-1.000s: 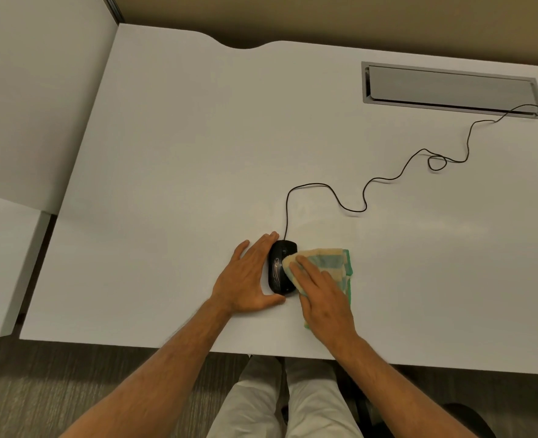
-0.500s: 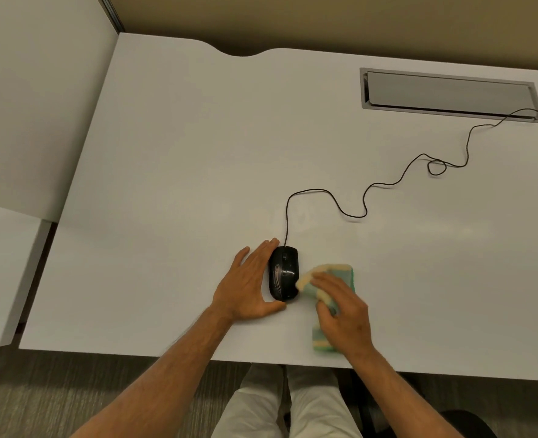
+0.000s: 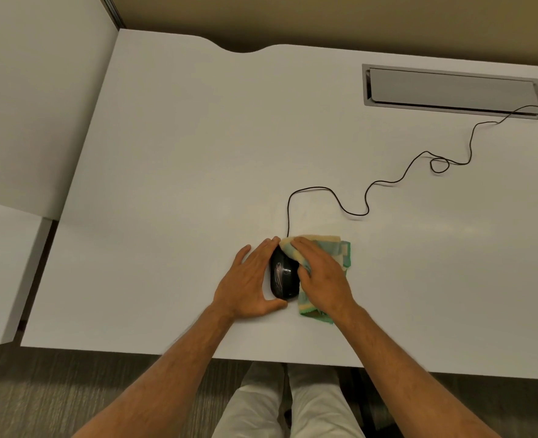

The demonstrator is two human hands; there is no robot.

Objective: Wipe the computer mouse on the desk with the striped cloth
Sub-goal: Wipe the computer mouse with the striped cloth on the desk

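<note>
Black wired mouse (image 3: 283, 275) sits on the white surface (image 3: 166, 184), near the front edge, roughly centre. Long axis runs front to back, nose pointing away from the person.

Left hand (image 3: 248, 279) lies flat on the surface, pressed against the mouse's left side. Fingers (image 3: 269, 246) straight and loosely spread, running along the left flank; thumb curls round the rear end of the mouse. So it braces the mouse, no full wrap.

Right hand (image 3: 323, 276) lies palm down on the striped cloth (image 3: 340, 251), which is bunched, with yellow and green bands. Its fingers are together and bent, pinning the cloth against the front right part of the mouse. Cloth covers the nose and right side; the rear top of the mouse shows bare between the two hands. Rest of the cloth spreads on the surface to the right of the mouse, and one corner sticks out under the right wrist toward the front edge.

Thin black cable (image 3: 369, 197) leaves the mouse's nose, loops away across the surface and runs into the grey cable tray (image 3: 451, 91) recessed at the far right.

Both forearms bare. Light trousers (image 3: 261, 406) visible below the front edge. White side panel (image 3: 33, 105) to the left.
</note>
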